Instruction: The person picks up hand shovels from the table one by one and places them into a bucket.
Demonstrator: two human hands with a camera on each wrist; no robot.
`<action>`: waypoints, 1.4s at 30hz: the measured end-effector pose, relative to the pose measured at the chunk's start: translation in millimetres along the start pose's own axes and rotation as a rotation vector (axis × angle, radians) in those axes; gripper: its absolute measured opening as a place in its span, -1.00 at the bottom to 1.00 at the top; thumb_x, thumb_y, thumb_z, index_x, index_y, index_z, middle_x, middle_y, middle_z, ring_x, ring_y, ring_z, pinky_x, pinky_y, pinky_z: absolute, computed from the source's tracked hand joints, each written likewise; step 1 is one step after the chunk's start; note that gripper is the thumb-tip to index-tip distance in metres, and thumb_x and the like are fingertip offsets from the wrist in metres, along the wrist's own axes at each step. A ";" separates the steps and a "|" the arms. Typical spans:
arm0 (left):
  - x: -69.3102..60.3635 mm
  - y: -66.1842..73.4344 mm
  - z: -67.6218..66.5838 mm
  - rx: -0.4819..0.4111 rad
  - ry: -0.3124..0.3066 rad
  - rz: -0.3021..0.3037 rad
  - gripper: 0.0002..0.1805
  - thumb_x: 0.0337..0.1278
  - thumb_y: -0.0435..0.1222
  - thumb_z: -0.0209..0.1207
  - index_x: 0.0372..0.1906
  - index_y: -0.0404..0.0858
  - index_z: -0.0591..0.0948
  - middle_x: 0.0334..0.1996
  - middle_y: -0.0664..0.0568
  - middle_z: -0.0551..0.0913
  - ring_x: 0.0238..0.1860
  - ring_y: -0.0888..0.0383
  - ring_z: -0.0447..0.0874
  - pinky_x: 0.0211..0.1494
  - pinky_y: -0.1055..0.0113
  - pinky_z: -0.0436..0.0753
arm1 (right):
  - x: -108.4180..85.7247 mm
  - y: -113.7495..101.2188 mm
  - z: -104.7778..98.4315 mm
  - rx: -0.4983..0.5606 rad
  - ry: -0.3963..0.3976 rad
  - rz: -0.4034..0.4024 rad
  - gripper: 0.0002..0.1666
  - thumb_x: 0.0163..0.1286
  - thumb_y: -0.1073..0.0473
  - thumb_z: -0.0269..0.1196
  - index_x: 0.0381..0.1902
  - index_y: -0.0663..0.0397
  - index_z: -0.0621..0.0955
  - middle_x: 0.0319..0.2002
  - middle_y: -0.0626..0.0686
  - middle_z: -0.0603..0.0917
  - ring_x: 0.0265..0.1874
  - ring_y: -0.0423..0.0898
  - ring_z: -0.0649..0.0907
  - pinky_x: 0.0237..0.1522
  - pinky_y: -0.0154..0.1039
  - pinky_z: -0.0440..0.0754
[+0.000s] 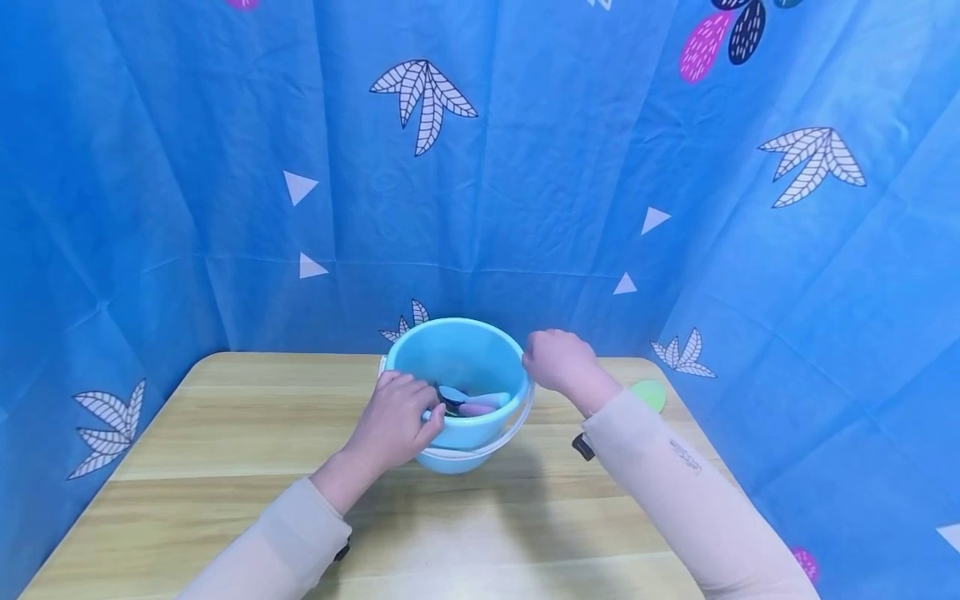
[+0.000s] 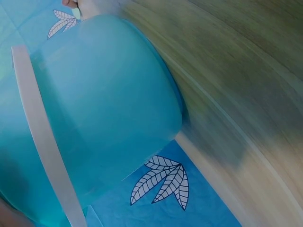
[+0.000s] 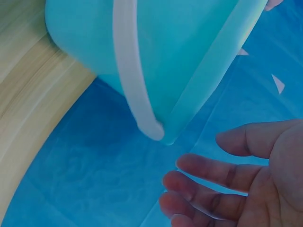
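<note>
A light-blue bucket (image 1: 465, 429) with a white handle (image 2: 42, 132) stands on the table, the handle hanging down across its front. My left hand (image 1: 397, 417) grips the bucket's rim at the front left, its thumb toward the front. Inside the bucket lie a blue spoon-like piece (image 1: 487, 400), a purple piece (image 1: 476, 410) and something dark, partly hidden by the left hand and rim. By the right side of the rim is my right hand (image 1: 558, 360). The right wrist view shows that hand (image 3: 236, 184) apart from the bucket, fingers loosely bent and holding nothing.
The wooden table (image 1: 247, 433) has rounded back corners. A green round object (image 1: 648, 394) lies near its right edge, partly behind the right sleeve. Blue patterned cloth (image 1: 525, 167) hangs close behind the table and along both sides.
</note>
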State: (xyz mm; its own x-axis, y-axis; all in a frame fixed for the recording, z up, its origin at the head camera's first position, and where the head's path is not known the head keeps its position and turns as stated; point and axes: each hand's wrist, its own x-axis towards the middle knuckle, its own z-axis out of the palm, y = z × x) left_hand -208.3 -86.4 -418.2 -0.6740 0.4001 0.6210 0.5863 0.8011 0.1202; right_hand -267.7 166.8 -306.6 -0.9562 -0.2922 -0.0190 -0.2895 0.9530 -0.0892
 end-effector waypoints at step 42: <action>-0.2 -10.5 -1.7 -0.004 -0.010 0.014 -0.70 0.29 -0.05 -0.01 -0.49 -0.05 0.56 -0.54 0.22 0.49 -0.36 0.18 0.40 0.02 0.07 0.37 | 12.0 110.8 34.2 0.117 -0.039 0.252 -0.54 0.47 0.05 0.01 0.07 0.30 0.57 -0.11 0.25 0.63 -0.25 0.13 0.58 -0.25 0.05 0.54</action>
State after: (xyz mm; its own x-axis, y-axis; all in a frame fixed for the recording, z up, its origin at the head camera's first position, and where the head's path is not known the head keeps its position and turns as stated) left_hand -213.6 -95.6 -418.2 -0.6701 0.4163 0.6146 0.5979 0.7933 0.1145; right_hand -309.7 266.2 -350.7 -0.9943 -0.0526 -0.0930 -0.0340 0.9809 -0.1916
